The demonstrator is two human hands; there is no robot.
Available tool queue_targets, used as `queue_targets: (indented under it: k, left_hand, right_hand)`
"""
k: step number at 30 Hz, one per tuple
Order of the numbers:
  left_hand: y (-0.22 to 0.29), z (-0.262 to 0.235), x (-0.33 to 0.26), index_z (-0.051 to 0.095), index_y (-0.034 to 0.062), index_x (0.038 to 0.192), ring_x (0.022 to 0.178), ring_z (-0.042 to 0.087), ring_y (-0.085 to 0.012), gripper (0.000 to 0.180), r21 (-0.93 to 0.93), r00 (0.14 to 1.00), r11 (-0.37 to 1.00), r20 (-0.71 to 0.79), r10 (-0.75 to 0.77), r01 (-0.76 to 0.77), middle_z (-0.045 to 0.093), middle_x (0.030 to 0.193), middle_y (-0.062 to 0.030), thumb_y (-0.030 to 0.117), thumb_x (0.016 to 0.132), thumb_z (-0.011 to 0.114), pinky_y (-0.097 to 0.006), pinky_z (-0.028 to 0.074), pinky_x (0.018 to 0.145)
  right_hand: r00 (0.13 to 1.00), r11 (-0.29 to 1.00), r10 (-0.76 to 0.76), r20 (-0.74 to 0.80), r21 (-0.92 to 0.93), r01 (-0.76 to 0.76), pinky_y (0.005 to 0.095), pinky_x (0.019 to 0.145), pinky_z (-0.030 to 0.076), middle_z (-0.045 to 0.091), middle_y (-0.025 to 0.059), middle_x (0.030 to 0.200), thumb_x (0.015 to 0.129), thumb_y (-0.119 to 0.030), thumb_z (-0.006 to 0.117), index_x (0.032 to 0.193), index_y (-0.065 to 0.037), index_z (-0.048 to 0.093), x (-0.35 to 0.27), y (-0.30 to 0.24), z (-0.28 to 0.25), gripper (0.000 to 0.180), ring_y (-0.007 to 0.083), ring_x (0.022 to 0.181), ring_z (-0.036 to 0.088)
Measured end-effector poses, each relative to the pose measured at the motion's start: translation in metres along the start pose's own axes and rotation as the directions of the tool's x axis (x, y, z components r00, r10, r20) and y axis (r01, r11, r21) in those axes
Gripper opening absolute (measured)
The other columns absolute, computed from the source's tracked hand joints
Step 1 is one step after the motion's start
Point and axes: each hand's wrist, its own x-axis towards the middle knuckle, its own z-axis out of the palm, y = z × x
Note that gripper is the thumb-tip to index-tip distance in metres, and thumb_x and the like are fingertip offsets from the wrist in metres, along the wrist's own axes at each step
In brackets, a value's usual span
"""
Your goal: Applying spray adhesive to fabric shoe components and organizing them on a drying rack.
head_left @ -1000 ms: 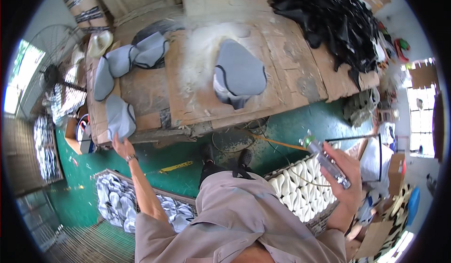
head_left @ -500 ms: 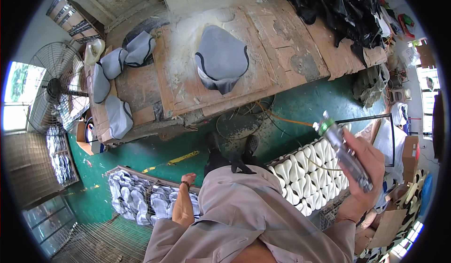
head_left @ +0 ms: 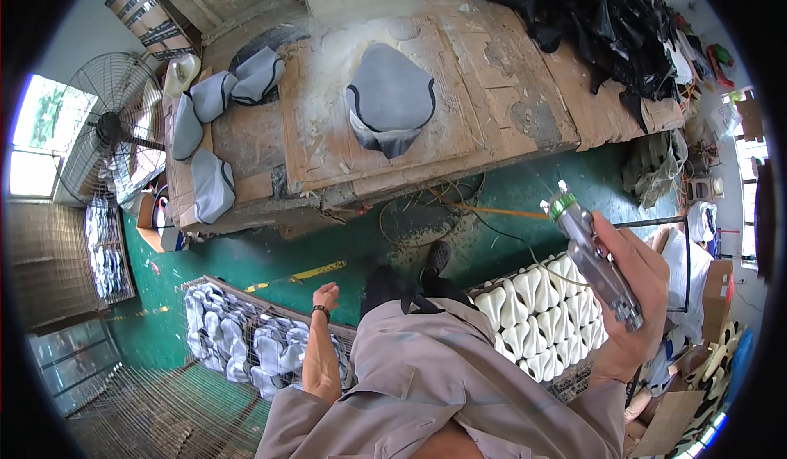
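My right hand point(head_left: 638, 283) is wrapped round a metal spray gun point(head_left: 597, 261) with a green ring near its nozzle. The nozzle points up toward the workbench, and a faint mist shows in front of it. My left hand point(head_left: 325, 297) hangs low over a rack, its fingers loosely curled and nothing visible in them; a dark band circles the wrist. Apart from both hands, a grey saddle-shaped cover point(head_left: 391, 90) with black edging lies on the cardboard-covered bench point(head_left: 492, 127). Several smaller grey pieces point(head_left: 211, 98) with black edging sit at the bench's left end.
Black sheet-like pieces point(head_left: 602, 29) are heaped at the bench's far right. A rack of cream moulded pads point(head_left: 537, 315) stands to my right, and one of grey pieces point(head_left: 266, 344) to my left. An orange hose point(head_left: 500, 210) crosses above the green floor. At far left is a fan point(head_left: 106, 127).
My left hand has swung slightly up and left. The spray gun has moved a little left, and mist now shows at its nozzle. One foot has shifted back. The whole view has tilted slightly.
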Motion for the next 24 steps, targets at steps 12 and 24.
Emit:
queue_targets:
  k: [12,24]
  left_hand:
    - [-0.038,-0.037,0.042,0.073,0.0118,0.122,0.086,0.07,-0.0172,0.032,-0.075,0.997,0.995,0.052,-0.059,0.063,0.074,0.098,-0.0011,0.02,0.091,0.072,-0.041,0.06,0.073]
    - [-0.081,-0.052,0.061,0.073,0.012,0.117,0.078,0.068,-0.0158,0.025,-0.048,0.988,0.994,0.13,-0.088,0.095,0.072,0.091,-0.0008,0.018,0.093,0.069,-0.04,0.058,0.069]
  right_hand:
    - [0.973,0.973,-0.184,0.142,-0.115,0.201,0.0383,0.065,0.053,0.068,0.0167,0.089,0.068,0.0,0.069,0.131,0.005,0.064,0.0,-0.123,0.053,0.063,0.031,0.073,0.069]
    - [0.929,0.943,-0.227,0.293,-0.17,0.285,0.0393,0.058,0.052,0.064,0.0135,0.08,0.073,-0.006,0.073,0.134,0.008,0.059,-0.062,-0.176,0.076,0.064,0.0276,0.066,0.064]
